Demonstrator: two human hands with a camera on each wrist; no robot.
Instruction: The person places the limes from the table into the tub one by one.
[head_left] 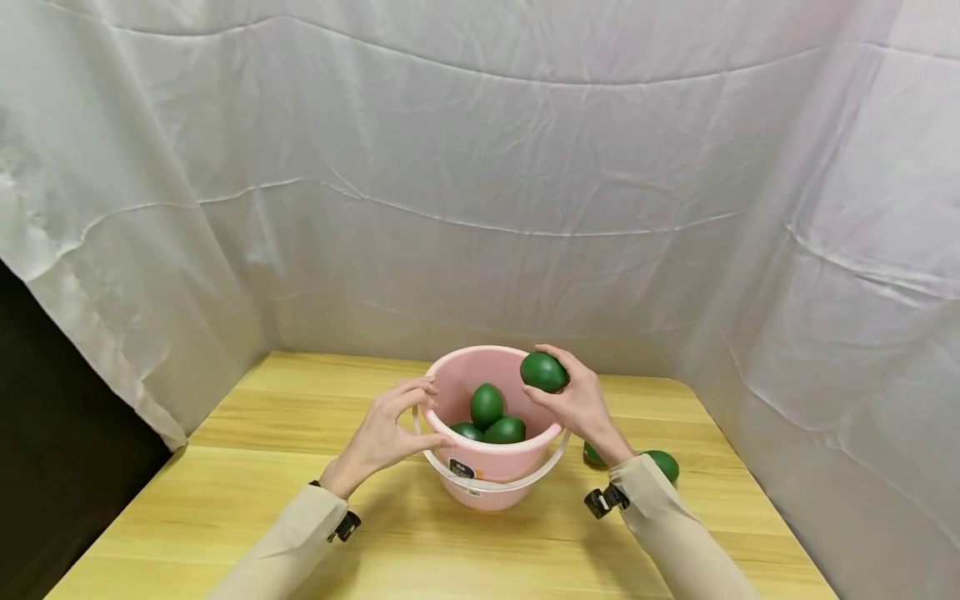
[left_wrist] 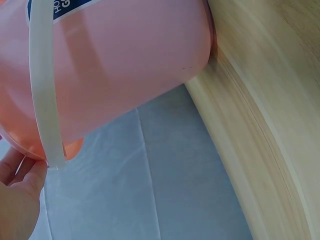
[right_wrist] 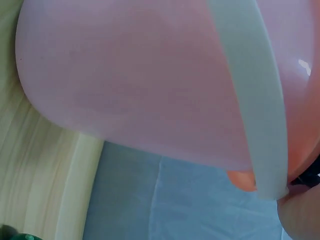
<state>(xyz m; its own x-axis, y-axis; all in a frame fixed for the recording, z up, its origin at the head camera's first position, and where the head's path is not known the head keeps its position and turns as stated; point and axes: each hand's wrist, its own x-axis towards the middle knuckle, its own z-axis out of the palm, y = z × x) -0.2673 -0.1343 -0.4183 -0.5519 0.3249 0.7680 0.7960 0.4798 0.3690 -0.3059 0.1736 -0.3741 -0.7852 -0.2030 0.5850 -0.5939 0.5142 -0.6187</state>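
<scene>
A pink bucket [head_left: 517, 460] stands upright on the table, its white handle [head_left: 517, 484] hanging across the front. Inside lie several dark green avocados [head_left: 487, 405]. My left hand [head_left: 386, 427] holds the bucket's left rim, with fingers and thumb spread along it; the left wrist view shows its fingertips by the handle's end. Over the right rim, my right hand [head_left: 582, 406] grips another avocado [head_left: 543, 372] between thumb and fingers. In the right wrist view, the bucket wall [right_wrist: 135, 75] covers most of the picture, and only part of that hand shows.
Beside the bucket on the right, two more avocados [head_left: 663, 465] lie on the wooden table [head_left: 300, 442], one partly hidden behind my right wrist. Pale cloth [head_left: 480, 167] hangs around the back and sides. A dark gap [head_left: 60, 417] lies beyond the table's left edge.
</scene>
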